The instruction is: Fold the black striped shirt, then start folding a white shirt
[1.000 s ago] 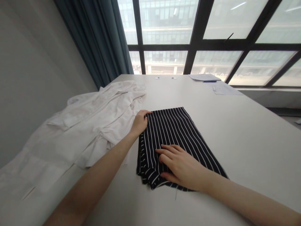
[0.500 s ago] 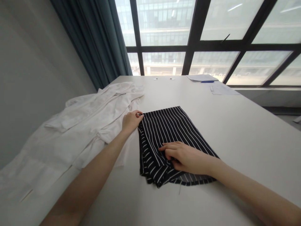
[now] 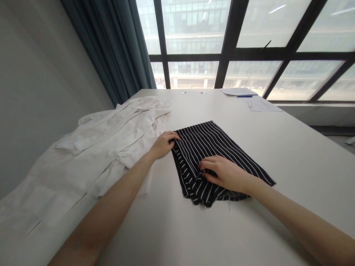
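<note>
A folded black cloth with thin white stripes (image 3: 213,140) lies on the white table, its layers fanned out along the left and near edges. My left hand (image 3: 165,144) is closed on the cloth's far left corner, thumb beneath and fingers on top. Nearer to me, my right hand (image 3: 223,173) rests over the cloth's near part, with thumb and fingers pinching a fold of it. Part of the near edge is hidden under my right hand and wrist. A loose thread hangs from that edge.
White garments (image 3: 111,140) lie spread along the table's left side, beside my left forearm. Papers (image 3: 264,105) and a blue pen (image 3: 244,96) are at the far right of the table (image 3: 294,162). Beyond stand a blue curtain (image 3: 116,48) and dark-framed windows.
Both hands have shifted to the right with the striped cloth, which has turned a little and slid slightly away from me. The white garments have stayed nearly in place.
</note>
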`<action>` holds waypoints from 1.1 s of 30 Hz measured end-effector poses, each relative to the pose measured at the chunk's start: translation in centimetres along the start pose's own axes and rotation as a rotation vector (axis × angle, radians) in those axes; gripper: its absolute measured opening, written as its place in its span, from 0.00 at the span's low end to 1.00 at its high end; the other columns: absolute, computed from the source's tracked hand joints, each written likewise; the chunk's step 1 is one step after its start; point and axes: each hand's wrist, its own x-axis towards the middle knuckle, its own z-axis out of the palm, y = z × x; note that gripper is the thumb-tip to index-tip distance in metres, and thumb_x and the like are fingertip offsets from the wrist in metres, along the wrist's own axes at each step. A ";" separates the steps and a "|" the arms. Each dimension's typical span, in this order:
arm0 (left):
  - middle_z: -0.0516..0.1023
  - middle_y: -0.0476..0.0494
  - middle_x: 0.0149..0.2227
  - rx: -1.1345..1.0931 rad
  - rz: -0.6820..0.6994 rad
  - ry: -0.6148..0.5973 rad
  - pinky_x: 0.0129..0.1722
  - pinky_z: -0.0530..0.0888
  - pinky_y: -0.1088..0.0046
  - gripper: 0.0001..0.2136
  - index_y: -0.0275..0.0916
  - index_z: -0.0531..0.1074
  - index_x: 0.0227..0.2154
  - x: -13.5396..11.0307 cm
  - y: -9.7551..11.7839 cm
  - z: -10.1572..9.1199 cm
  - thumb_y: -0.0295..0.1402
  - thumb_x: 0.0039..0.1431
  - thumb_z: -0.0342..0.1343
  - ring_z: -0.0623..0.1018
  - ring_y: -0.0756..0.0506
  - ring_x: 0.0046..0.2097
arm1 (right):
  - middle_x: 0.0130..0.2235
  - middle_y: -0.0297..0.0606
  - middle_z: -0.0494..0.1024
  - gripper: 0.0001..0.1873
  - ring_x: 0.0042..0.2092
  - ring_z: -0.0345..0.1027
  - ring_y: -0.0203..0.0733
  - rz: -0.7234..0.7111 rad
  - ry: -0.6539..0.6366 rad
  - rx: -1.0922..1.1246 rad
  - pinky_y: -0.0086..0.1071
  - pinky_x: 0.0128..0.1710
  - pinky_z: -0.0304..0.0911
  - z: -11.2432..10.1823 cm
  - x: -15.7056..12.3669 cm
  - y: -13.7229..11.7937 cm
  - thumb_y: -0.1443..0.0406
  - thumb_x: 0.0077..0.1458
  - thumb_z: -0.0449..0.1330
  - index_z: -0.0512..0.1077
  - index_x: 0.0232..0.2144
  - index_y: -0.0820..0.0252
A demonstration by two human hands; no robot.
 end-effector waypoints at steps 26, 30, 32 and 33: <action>0.76 0.43 0.38 0.083 -0.181 0.283 0.55 0.68 0.58 0.13 0.40 0.72 0.29 0.6 1.1 -0.4 0.20 0.46 0.45 0.73 0.41 0.47 | 0.55 0.40 0.75 0.12 0.62 0.60 0.42 -0.134 0.012 0.269 0.41 0.61 0.56 3.9 -0.2 -3.1 0.65 0.65 0.52 0.75 0.43 0.57; 0.78 0.45 0.39 0.084 -0.114 0.150 0.55 0.69 0.61 0.15 0.41 0.76 0.31 1.3 3.7 0.1 0.20 0.49 0.46 0.75 0.43 0.46 | 0.57 0.39 0.73 0.15 0.63 0.58 0.43 -0.143 -0.001 0.265 0.43 0.62 0.55 4.2 -0.2 -2.6 0.70 0.63 0.50 0.75 0.45 0.57; 0.78 0.44 0.41 0.081 -0.074 0.030 0.56 0.68 0.62 0.15 0.40 0.77 0.33 1.3 4.8 1.0 0.21 0.52 0.47 0.75 0.43 0.48 | 0.58 0.38 0.72 0.21 0.64 0.56 0.42 -0.151 -0.014 0.268 0.43 0.62 0.54 4.5 -0.3 -2.3 0.76 0.59 0.49 0.74 0.46 0.57; 0.78 0.43 0.43 0.105 -0.063 -0.022 0.57 0.68 0.62 0.14 0.40 0.77 0.35 1.2 5.3 1.5 0.21 0.53 0.47 0.75 0.43 0.50 | 0.59 0.38 0.72 0.24 0.65 0.55 0.41 -0.158 -0.020 0.273 0.43 0.63 0.53 4.6 -0.3 -2.2 0.79 0.56 0.48 0.74 0.47 0.57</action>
